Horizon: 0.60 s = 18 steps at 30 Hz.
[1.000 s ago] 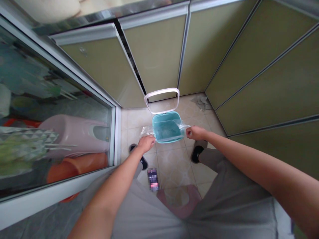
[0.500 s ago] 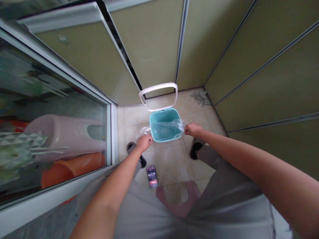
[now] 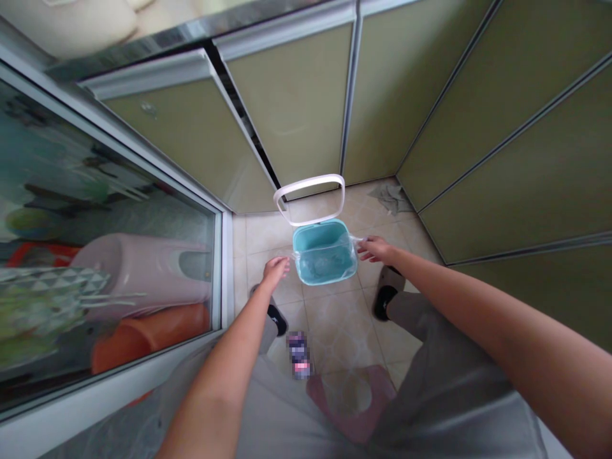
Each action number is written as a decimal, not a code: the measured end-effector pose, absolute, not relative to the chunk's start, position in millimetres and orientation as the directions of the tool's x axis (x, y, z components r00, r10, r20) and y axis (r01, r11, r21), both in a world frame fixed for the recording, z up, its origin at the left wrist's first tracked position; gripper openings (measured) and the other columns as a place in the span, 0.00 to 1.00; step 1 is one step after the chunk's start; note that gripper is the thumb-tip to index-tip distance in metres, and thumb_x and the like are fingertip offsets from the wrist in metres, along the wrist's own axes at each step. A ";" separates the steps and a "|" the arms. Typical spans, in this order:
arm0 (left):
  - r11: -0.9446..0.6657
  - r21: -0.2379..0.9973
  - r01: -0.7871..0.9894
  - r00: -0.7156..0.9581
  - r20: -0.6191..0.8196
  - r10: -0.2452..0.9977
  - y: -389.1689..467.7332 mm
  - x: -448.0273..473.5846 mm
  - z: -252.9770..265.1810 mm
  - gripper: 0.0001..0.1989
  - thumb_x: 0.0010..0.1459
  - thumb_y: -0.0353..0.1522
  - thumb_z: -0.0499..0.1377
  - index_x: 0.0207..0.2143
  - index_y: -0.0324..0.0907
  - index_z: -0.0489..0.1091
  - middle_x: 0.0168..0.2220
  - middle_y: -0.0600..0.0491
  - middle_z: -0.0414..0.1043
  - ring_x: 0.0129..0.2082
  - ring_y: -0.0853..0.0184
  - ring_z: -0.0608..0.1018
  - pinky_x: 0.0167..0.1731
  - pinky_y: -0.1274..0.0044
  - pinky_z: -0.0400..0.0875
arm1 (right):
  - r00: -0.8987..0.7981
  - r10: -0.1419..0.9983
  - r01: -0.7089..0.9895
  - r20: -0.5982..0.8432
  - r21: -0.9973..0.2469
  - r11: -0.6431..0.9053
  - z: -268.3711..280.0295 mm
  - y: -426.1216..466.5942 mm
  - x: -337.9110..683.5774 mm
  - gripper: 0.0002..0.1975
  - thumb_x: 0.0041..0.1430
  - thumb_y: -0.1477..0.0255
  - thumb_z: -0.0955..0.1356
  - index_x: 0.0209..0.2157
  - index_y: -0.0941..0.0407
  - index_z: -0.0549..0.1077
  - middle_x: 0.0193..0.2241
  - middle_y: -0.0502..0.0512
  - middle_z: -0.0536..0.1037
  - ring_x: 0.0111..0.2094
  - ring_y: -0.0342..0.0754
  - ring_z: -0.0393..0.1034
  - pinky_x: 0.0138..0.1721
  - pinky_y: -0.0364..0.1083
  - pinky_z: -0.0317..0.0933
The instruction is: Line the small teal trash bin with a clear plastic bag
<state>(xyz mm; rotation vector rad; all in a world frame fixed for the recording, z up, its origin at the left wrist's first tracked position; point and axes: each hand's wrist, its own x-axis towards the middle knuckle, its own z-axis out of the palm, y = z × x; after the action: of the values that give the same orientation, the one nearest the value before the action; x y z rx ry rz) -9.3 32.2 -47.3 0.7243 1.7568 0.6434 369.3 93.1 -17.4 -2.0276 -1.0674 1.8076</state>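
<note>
A light-blue trash bin (image 3: 327,278) stands upright on the floor, its white rim frame (image 3: 310,182) tipped up at the back. A clear plastic bag (image 3: 329,255) lies partly in the bin and spreads across its mouth. At the bin's left side, my left hand (image 3: 276,270) pinches a bit of the bag's edge at its fingertips, the other fingers loosely bent. On the right, my right hand (image 3: 377,248) pinches a gathered corner of the bag between thumb and fingers, just outside the rim.
A pink stool (image 3: 349,424) with a cut-out is below me, near a pixelated phone-like object (image 3: 299,356). A grey cloth (image 3: 392,197) lies by the cabinets (image 3: 291,108). A glass sliding door (image 3: 217,268) borders the left, with an orange bucket (image 3: 153,331) behind it.
Both hands have loosened from fists to fingertip grips. Less bag bunches outside the bin on the left, and it lies lower across the mouth. The view has tilted up slightly.
</note>
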 end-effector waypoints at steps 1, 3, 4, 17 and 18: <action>0.672 0.725 0.149 -0.255 -0.629 0.735 34.2 -8.2 -46.2 0.22 0.59 0.43 0.63 0.52 0.41 0.74 0.49 0.43 0.79 0.36 0.66 0.83 0.30 0.80 0.73 | -0.008 0.625 0.345 -0.780 -0.589 -0.731 -16.8 94.4 369.6 0.17 0.69 0.63 0.67 0.54 0.57 0.70 0.50 0.64 0.81 0.27 0.41 0.77 0.25 0.38 0.61; 0.693 0.710 0.128 -0.296 -0.640 0.709 38.1 -4.9 -45.9 0.28 0.59 0.42 0.65 0.59 0.42 0.70 0.54 0.42 0.77 0.34 0.66 0.83 0.29 0.79 0.75 | 0.030 0.603 0.322 -0.797 -0.564 -0.761 -16.8 98.2 369.0 0.18 0.70 0.61 0.66 0.55 0.57 0.69 0.49 0.64 0.81 0.26 0.41 0.76 0.25 0.39 0.61; 0.705 0.699 0.116 -0.315 -0.647 0.694 40.0 -2.9 -46.4 0.32 0.59 0.42 0.66 0.63 0.42 0.66 0.56 0.42 0.76 0.33 0.67 0.83 0.29 0.78 0.76 | 0.050 0.595 0.316 -0.802 -0.552 -0.771 -17.4 100.8 368.0 0.19 0.70 0.61 0.66 0.56 0.57 0.69 0.49 0.64 0.81 0.26 0.41 0.76 0.26 0.39 0.61; 0.783 0.439 0.440 -0.590 -0.517 0.621 65.5 -16.1 -49.9 0.29 0.55 0.57 0.62 0.44 0.42 0.73 0.35 0.45 0.81 0.34 0.57 0.84 0.29 0.73 0.74 | 0.269 0.543 0.317 -0.795 -0.459 -0.830 -34.5 146.5 335.4 0.19 0.67 0.56 0.67 0.44 0.60 0.73 0.35 0.59 0.81 0.25 0.45 0.75 0.26 0.43 0.66; 0.768 0.390 0.508 -0.595 -0.485 0.641 66.6 -16.8 -47.1 0.27 0.55 0.57 0.61 0.41 0.44 0.73 0.35 0.45 0.81 0.36 0.55 0.84 0.31 0.72 0.74 | 0.266 0.557 0.309 -0.787 -0.478 -0.822 -34.8 150.2 332.7 0.18 0.68 0.58 0.67 0.44 0.60 0.73 0.36 0.60 0.81 0.26 0.45 0.75 0.26 0.43 0.68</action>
<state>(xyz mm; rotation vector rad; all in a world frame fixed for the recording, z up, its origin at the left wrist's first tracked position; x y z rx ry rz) -16.8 66.6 -47.1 0.8549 2.3391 0.2796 332.7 150.2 -34.8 -2.3072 -0.8064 1.5824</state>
